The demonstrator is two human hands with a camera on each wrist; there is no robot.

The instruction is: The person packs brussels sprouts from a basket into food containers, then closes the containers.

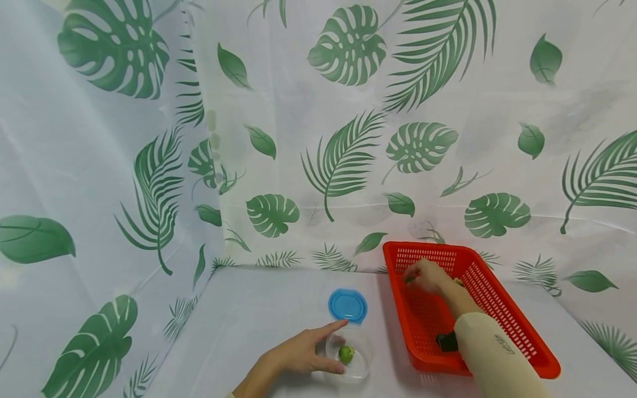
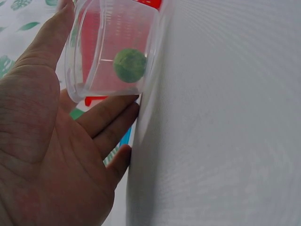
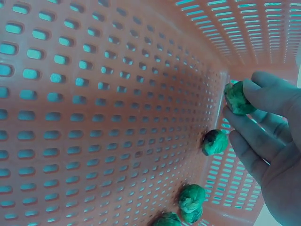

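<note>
My left hand (image 1: 304,351) holds a small clear plastic tub (image 1: 365,354) on the table, thumb and forefinger spanning its rim. One Brussels sprout (image 2: 130,65) lies on the tub's bottom. Over at the right, my right hand (image 1: 424,275) reaches into a red slotted basket (image 1: 502,298). Its thumb and fingers pinch a Brussels sprout (image 3: 239,98) above the basket floor. Several loose sprouts lie in the basket below that hand, one close under the fingers (image 3: 251,127) and others, such as this sprout (image 3: 192,197), farther off.
A blue lid (image 1: 348,305) lies flat just behind the tub. Inside the basket, a dark rounded thing (image 1: 447,341) shows beside the right sleeve. The basket's raised walls surround the right hand. A leaf-printed white curtain (image 1: 298,138) hangs behind the table and along its left.
</note>
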